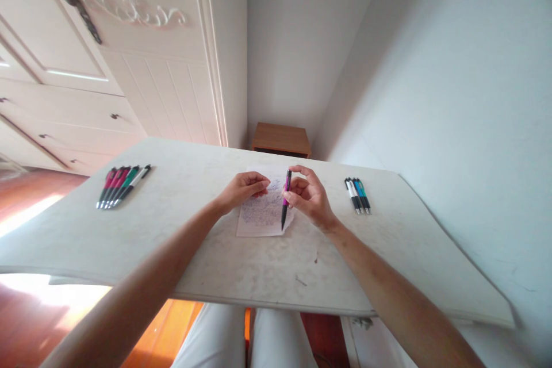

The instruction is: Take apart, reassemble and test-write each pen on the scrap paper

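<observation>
My right hand [309, 194] holds a purple and black pen [287, 198] between thumb and fingers. The pen stands nearly upright with its dark tip down, over the right side of a sheet of paper [263, 221] covered in blue scribbles. Whether the tip touches the sheet I cannot tell. Over the paper's upper left part is my left hand [248, 188], its fingers curled in against the thumb and nothing visible in them. To the left lies a row of several pens [121, 187] in pink, green and white. On the right, several white, blue and teal pens [357, 195] lie side by side.
The white table [207, 264] has a few dark marks near its front edge. A wall [457, 126] runs along its right side. Behind it stand a brown wooden box-like piece [280, 137] and a white cabinet [168, 86]. My legs [245, 336] are under the front edge.
</observation>
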Demonstrator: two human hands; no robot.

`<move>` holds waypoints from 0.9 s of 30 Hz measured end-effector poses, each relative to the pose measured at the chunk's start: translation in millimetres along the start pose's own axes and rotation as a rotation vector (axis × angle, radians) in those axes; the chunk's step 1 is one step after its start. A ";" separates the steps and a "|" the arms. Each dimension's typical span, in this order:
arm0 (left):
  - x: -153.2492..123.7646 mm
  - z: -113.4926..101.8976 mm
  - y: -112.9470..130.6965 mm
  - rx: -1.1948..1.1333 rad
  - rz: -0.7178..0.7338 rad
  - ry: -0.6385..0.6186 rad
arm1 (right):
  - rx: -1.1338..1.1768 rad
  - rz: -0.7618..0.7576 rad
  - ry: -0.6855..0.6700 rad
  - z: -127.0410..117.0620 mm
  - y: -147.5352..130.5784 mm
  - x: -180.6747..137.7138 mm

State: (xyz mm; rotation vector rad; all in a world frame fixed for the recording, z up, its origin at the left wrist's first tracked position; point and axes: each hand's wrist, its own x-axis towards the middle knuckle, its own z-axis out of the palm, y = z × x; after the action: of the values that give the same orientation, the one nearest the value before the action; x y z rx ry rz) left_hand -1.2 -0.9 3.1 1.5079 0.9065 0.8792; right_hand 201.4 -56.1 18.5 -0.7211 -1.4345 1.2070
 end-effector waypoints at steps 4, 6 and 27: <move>0.8 0.6 -1.7 0.019 0.003 -0.013 | 0.005 0.016 0.005 -1.3 0.7 1.2; 0.7 1.1 -1.8 0.021 -0.001 -0.016 | 0.005 0.026 0.006 -1.6 0.4 1.4; -0.5 1.7 -1.1 0.023 -0.010 -0.033 | 0.259 0.228 0.091 -5.6 5.6 7.6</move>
State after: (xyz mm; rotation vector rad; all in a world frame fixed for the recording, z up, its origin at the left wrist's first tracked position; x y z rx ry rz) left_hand 0.0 -2.0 1.8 1.5318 0.9021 0.8375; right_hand 203.9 -45.8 15.3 -0.7620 -1.1164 1.4843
